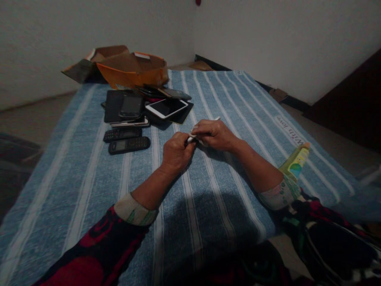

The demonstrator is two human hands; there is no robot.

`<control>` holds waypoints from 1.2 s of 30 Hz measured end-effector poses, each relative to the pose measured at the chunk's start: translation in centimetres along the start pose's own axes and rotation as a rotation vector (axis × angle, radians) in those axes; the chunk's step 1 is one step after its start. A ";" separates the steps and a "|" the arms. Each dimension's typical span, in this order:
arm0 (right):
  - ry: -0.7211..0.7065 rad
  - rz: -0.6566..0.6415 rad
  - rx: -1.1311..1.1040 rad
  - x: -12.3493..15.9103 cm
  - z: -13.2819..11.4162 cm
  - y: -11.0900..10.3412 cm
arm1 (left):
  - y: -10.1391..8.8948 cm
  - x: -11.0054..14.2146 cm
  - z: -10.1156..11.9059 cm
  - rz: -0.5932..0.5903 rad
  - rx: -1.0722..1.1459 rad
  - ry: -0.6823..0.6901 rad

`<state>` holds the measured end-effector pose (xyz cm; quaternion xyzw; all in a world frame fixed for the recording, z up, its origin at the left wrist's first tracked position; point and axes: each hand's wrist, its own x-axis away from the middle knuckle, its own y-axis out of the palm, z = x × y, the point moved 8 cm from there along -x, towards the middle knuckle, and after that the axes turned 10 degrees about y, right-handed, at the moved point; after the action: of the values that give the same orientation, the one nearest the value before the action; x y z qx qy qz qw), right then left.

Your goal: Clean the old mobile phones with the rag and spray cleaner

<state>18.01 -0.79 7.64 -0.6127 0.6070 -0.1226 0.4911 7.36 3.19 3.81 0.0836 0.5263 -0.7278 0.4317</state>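
Note:
Over the middle of the striped cloth, my left hand (pixel 177 151) and my right hand (pixel 217 134) meet with their fingers closed. Between them shows a small white, soft-looking piece (pixel 192 136), pinched by the right fingers. A dark edge is visible beside it at the left fingertips; the fingers cover most of what the left hand grips. A thin white tip (pixel 218 118) sticks out behind my right hand. Nearest on the left lie two black keypad phones (pixel 129 145), side by side. Beyond them is a pile of phones, with a white smartphone (pixel 166 108) on its right side.
The blue striped cloth (pixel 89 167) covers the table. An open orange cardboard box (pixel 133 71) stands at the far left, behind the phones. By my right forearm lies a green and yellow packet (pixel 296 163). Pale walls (pixel 268 35) rise beyond the table.

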 end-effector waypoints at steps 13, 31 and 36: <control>0.040 0.033 0.051 0.1 0.1 0.2 | 0.1 0.4 -0.8 -0.038 0.044 -0.041; -0.010 0.146 0.074 0.4 -0.6 0.2 | -0.2 1.1 -1.0 -0.040 0.050 -0.070; -0.009 0.192 0.044 0.6 -0.5 0.1 | -0.2 1.2 -1.1 -0.032 0.066 -0.071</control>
<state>17.70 -1.46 7.53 -0.5413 0.6580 -0.0855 0.5165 6.10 3.42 2.77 0.0635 0.4876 -0.7542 0.4352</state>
